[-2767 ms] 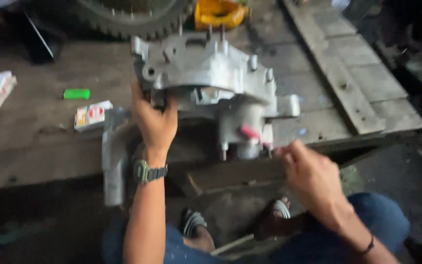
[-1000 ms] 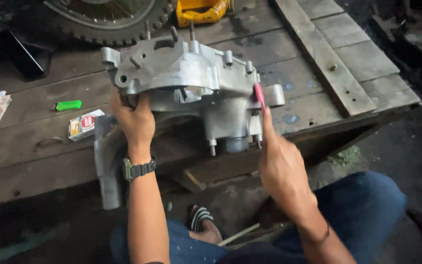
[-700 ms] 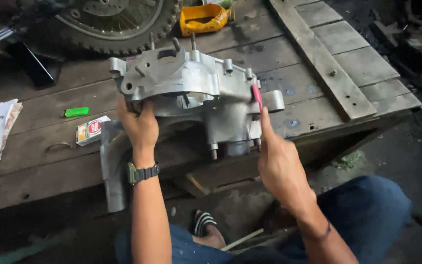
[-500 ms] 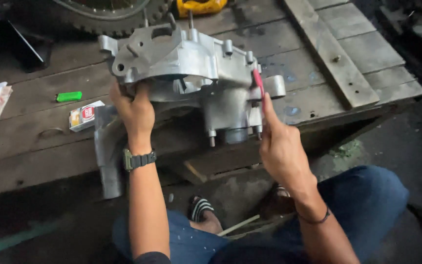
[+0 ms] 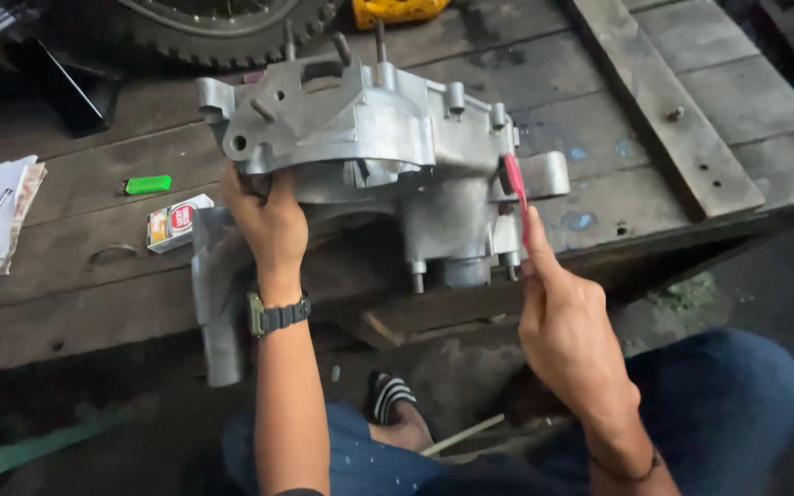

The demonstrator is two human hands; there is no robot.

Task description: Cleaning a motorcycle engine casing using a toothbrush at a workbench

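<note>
Grey metal engine casing (image 5: 379, 156) is stood on wooden bench (image 5: 691, 101), gripped at its lower left edge by left hand (image 5: 266, 219). Red-handled tool (image 5: 515, 188) is pinched in right hand (image 5: 573, 331) against casing's right side. Green lighter (image 5: 148, 184) and small carton (image 5: 176, 222) lie left of casing.

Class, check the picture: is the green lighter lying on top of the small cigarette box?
No, the green lighter lies on the wooden planks apart from the small box, up and to its left.

one engine casing (image 5: 379, 156), one green lighter (image 5: 148, 184), one small box (image 5: 176, 222), one tyre (image 5: 232, 28)
</note>
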